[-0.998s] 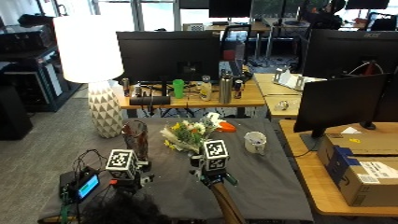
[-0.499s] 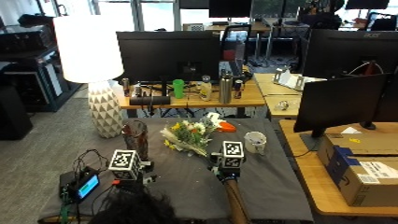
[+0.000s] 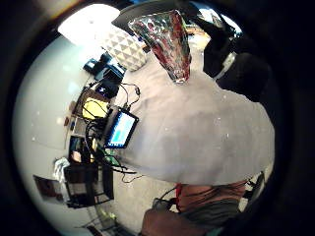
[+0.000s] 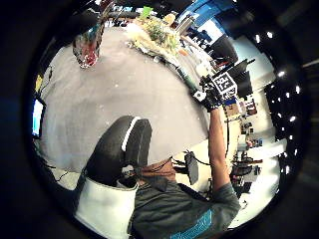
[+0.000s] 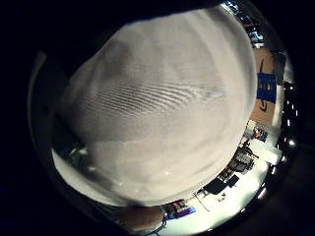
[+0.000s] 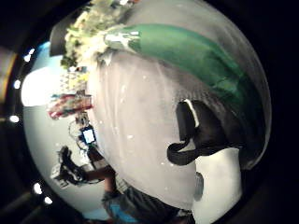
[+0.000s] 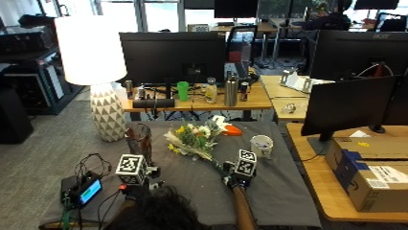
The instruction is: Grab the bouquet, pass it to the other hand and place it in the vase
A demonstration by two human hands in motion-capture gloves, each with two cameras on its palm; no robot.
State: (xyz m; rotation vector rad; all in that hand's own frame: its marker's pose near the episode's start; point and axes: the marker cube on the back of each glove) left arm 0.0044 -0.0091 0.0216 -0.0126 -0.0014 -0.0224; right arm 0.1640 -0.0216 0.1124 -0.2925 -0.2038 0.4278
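Note:
The bouquet (image 7: 193, 138) of white and yellow flowers lies on the grey cloth (image 7: 280, 196), its green stems (image 7: 218, 162) pointing toward me. My right hand (image 7: 238, 179) sits at the stem ends. In the right thumb side palm view the stems (image 6: 201, 60) run close past the palm and the thumb (image 6: 198, 133) curls against them. The glass vase (image 7: 140, 139) stands upright to the left of the flowers. My left hand (image 7: 141, 185) rests low over the cloth in front of the vase, fingers (image 4: 124, 144) relaxed and holding nothing.
A white mug (image 7: 261, 144) stands right of the bouquet and an orange object (image 7: 232, 130) lies behind the flowers. A white lamp (image 7: 105, 111) stands at the back left, a small screen device (image 7: 86, 191) with cables at the front left, and cardboard boxes (image 7: 373, 167) on the right table.
My right hand has slid right and toward me along the stems to their ends. The bouquet and vase have stayed where they were. The left hand has barely moved.

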